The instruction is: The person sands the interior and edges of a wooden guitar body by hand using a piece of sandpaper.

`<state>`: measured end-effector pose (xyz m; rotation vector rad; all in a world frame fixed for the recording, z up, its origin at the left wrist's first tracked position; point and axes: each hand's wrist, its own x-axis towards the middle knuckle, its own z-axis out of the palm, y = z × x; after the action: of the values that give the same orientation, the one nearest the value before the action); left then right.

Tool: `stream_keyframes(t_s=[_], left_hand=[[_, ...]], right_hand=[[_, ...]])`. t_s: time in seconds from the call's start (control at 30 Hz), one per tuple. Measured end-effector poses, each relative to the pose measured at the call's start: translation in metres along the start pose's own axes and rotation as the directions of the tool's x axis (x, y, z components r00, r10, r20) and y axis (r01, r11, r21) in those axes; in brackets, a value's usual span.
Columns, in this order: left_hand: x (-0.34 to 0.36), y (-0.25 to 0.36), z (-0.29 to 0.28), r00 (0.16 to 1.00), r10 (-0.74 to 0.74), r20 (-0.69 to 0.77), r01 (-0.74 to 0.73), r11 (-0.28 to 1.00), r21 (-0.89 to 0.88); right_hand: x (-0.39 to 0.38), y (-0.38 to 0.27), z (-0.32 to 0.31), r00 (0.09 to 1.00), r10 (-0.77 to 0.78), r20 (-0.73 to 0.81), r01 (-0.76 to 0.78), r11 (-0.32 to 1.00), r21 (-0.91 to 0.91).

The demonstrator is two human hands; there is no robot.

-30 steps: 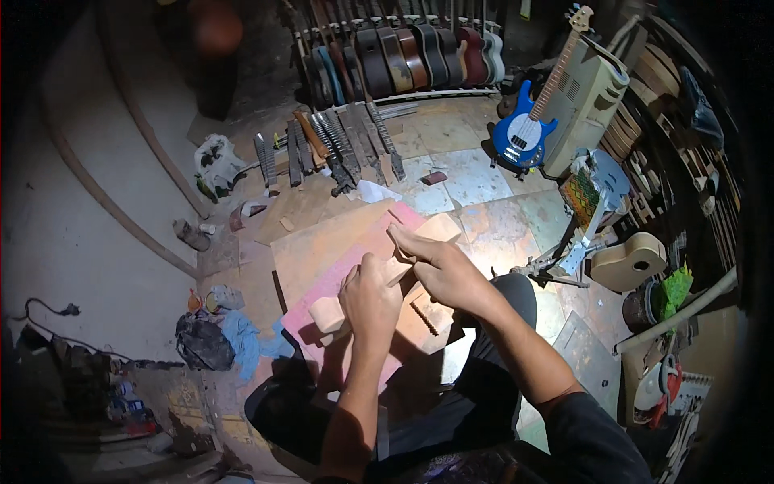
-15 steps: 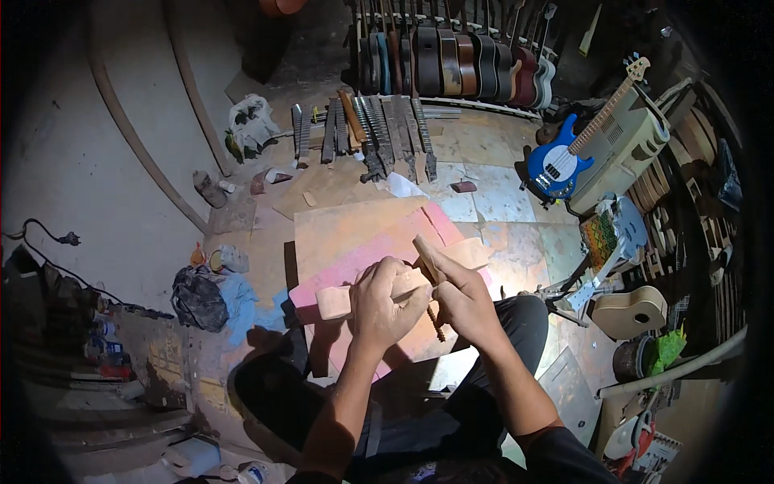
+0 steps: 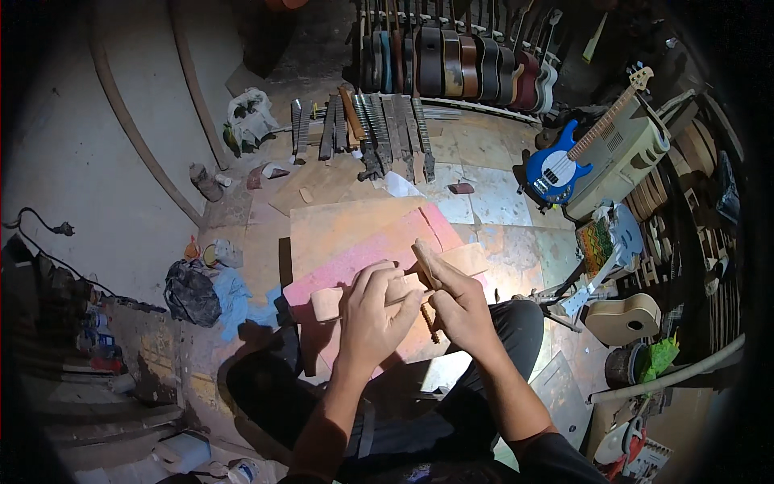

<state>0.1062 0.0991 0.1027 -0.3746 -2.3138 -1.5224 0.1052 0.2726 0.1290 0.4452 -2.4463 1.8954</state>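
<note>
A pale, bare wooden piece (image 3: 325, 304), shaped like a guitar neck with a thick block at its left end, lies across a pink-dusted board (image 3: 339, 274) in front of me. My left hand (image 3: 373, 310) rests over its left half, fingers curled across the top and thumb along the near side. My right hand (image 3: 458, 300) is closed around a narrow, flat brown tool (image 3: 419, 252) held across the wood. Below that hand, a thin brown strip with a ridged edge (image 3: 430, 323) sticks out toward me; I cannot tell whether it belongs to the tool.
Several dark guitar necks (image 3: 379, 133) lie on the floor ahead, with a rack of guitars (image 3: 451, 60) behind them. A blue bass guitar (image 3: 555, 168) stands at right, above an acoustic guitar body (image 3: 625, 317). A black plastic bag (image 3: 192, 294) sits at left.
The left hand's fingers have loosened slightly and the thumb has shifted. The wooden piece and both hands sit a little further left in view; the right hand keeps its grip.
</note>
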Motion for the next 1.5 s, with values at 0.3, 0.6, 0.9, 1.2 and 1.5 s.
stream_keyframes(t_s=[0.3,0.6,0.9,1.2,1.5], left_hand=[[0.006,-0.024,0.005,0.997,-0.023,0.072,-0.013,0.886,0.463],[0.017,-0.014,0.018,0.989,-0.145,0.030,0.115,0.883,0.454],[0.025,0.020,0.077,0.998,-0.031,0.058,-0.006,0.840,0.543],[0.029,0.036,0.117,0.990,0.044,0.131,-0.119,0.755,0.645],[0.033,0.037,0.121,0.987,0.054,0.153,-0.144,0.724,0.674]], right_hand=[[-0.029,-0.026,0.023,0.991,-0.136,0.018,0.116,0.761,-0.638],[-0.008,-0.031,-0.011,0.968,-0.236,-0.086,0.153,0.825,-0.544],[-0.014,-0.017,-0.030,0.984,-0.117,-0.137,-0.040,0.598,-0.801],[-0.019,-0.006,-0.057,0.971,-0.165,-0.175,-0.079,0.468,-0.880],[-0.010,0.003,-0.064,0.969,-0.179,-0.170,-0.071,0.458,-0.886]])
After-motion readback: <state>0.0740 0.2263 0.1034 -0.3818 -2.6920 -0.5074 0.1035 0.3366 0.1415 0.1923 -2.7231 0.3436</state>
